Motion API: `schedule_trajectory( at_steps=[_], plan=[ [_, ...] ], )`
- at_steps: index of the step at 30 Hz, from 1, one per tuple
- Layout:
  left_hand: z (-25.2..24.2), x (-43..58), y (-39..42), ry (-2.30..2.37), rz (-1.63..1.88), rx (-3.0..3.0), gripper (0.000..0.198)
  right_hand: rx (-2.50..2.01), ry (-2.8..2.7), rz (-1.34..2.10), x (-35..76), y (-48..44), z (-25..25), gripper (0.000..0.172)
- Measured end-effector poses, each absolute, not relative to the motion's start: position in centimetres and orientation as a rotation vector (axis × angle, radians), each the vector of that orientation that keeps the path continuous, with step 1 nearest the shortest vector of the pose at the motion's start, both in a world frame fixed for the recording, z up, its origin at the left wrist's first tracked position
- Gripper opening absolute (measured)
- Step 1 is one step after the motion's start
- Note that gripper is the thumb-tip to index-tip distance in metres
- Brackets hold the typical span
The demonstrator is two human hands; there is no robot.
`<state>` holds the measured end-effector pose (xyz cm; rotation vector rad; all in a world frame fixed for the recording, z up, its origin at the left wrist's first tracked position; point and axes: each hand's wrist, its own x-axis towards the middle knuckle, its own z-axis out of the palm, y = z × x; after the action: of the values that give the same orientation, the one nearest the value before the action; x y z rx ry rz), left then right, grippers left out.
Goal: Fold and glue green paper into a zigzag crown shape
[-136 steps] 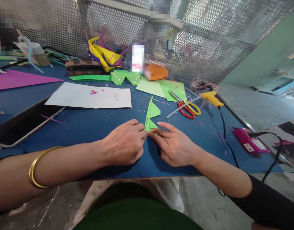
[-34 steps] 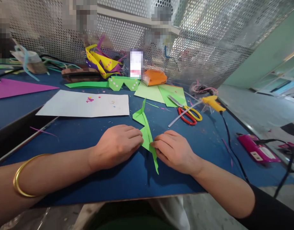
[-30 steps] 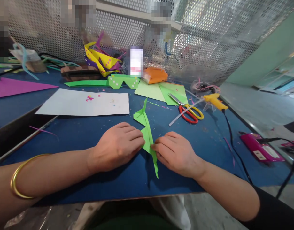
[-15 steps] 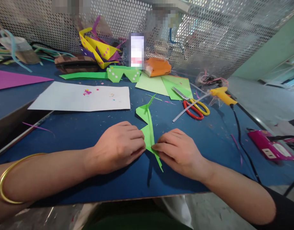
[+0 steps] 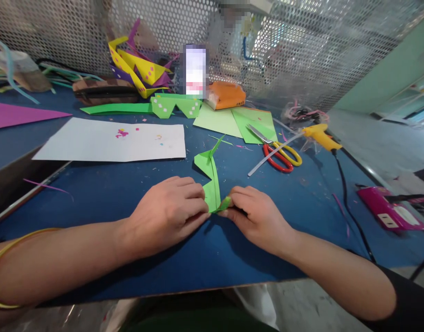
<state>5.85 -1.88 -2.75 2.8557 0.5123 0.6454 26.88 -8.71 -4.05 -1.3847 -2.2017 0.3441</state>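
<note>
Paper cutout (image 5: pixel 216 184), green and notched along its left side, shows in the head view between two hands above the blue counter (image 5: pixel 156 272), near the front edge. The left hand (image 5: pixel 172 210) has its fingers curled together, their tips pinching the near left part of the cutout. The right hand (image 5: pixel 260 214) pinches the near end, bent upward, between thumb and forefinger. Beyond the left hand lies a white sheet (image 5: pixel 94 143) bearing small pink scraps; behind it stand green paper glasses (image 5: pixel 161 107) dotted with pale squares. Past the right hand, scissors (image 5: pixel 279 154) lie under the clear stick of a yellow glue gun (image 5: pixel 319 134).
</note>
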Motion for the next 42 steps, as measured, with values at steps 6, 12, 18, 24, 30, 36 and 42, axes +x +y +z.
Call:
schedule_trajectory(
  at_steps=[6,12,18,24,30,36,42],
  plan=[
    [-2.9,6.0,-1.2,0.688,0.596,2.57,0.012,-1.527,-2.116,0.399,26.2,-8.5,-4.0,0.022],
    [-3.2,6.2,-0.7,0.766,0.571,2.442,0.012,-1.618,-1.955,0.493,25.9,-8.3,-3.8,0.016],
    [-2.9,6.6,-0.8,0.844,0.504,2.42,0.01,-1.75,-1.995,0.512,25.9,-7.7,-3.5,0.018],
    [-3.1,6.9,-0.9,0.873,0.537,2.429,0.022,-1.808,-2.015,0.543,25.9,-7.5,-3.4,0.017],
    [-3.2,7.1,-1.1,0.835,0.548,2.565,0.018,-1.864,-2.054,0.479,25.7,-7.4,-3.1,0.017],
    [-3.1,6.8,-1.0,0.767,0.575,2.576,0.003,-1.888,-2.054,0.409,25.5,-7.7,-3.1,0.012],
    [-3.2,6.1,-1.2,0.541,0.698,2.958,0.017,-1.998,-1.961,0.45,25.8,-8.0,-2.7,0.021]
  ],
)
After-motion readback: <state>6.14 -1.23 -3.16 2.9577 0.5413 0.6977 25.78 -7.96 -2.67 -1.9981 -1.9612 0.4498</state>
